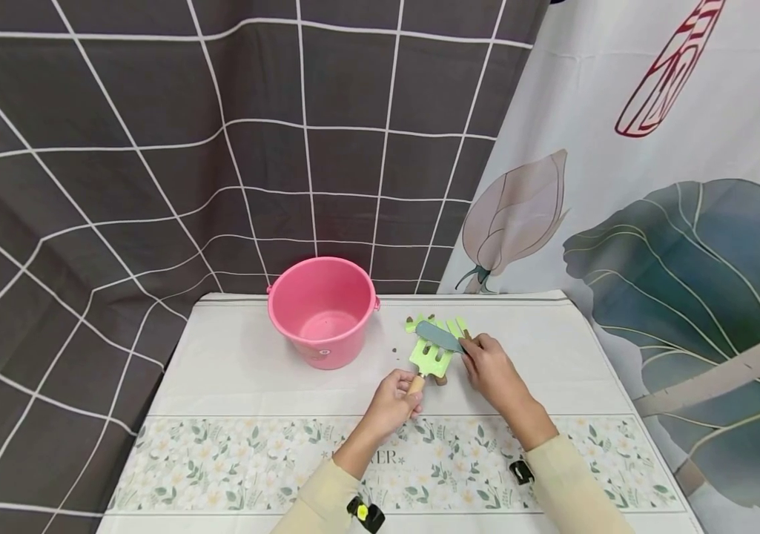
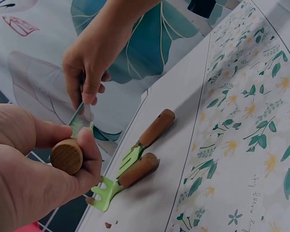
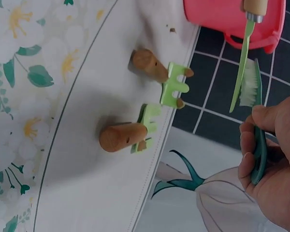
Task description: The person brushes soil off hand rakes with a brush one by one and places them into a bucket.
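My left hand grips the wooden handle of a small light-green garden tool with a slotted head, held above the table. Its round handle end faces the left wrist camera. In my right hand is a brush with a dark green handle and pale bristles. The bristles lie against or very near the green head; contact is hard to tell. Below, on the table, are a green hand rake and a green hand fork, both wooden-handled, with brown bits on their heads.
A pink bucket stands at the back, left of my hands. Small brown crumbs lie on the white table cover beside the tools. A dark gridded curtain hangs behind the table, with a patterned white one to the right.
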`<state>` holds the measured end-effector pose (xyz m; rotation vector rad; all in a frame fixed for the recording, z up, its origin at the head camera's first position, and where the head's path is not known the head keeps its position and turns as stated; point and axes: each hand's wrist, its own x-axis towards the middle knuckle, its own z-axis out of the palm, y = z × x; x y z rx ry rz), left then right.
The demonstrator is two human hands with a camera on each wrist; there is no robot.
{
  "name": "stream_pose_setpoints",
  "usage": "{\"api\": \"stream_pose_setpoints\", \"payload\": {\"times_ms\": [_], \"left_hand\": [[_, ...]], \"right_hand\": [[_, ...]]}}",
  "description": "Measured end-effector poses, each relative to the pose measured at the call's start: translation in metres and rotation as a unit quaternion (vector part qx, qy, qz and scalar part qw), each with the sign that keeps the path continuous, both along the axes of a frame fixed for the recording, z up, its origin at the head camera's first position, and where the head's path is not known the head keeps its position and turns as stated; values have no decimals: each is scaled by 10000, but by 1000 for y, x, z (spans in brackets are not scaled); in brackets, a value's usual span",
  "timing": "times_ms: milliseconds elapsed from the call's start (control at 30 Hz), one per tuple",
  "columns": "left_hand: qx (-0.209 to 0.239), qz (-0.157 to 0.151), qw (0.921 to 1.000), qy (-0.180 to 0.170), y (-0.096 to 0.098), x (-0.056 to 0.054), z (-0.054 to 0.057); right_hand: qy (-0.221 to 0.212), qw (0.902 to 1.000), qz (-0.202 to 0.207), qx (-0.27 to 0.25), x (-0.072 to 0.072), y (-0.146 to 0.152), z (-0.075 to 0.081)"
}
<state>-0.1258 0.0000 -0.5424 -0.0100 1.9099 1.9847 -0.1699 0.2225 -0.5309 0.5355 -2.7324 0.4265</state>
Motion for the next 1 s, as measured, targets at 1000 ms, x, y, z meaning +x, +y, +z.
{"api": "stream_pose_setpoints", "payload": {"times_ms": [1000], "left_hand": [[194, 59, 9998, -13, -2, -3, 1]], "right_hand": [[-149, 9984, 536, -121, 23, -14, -1]]}}
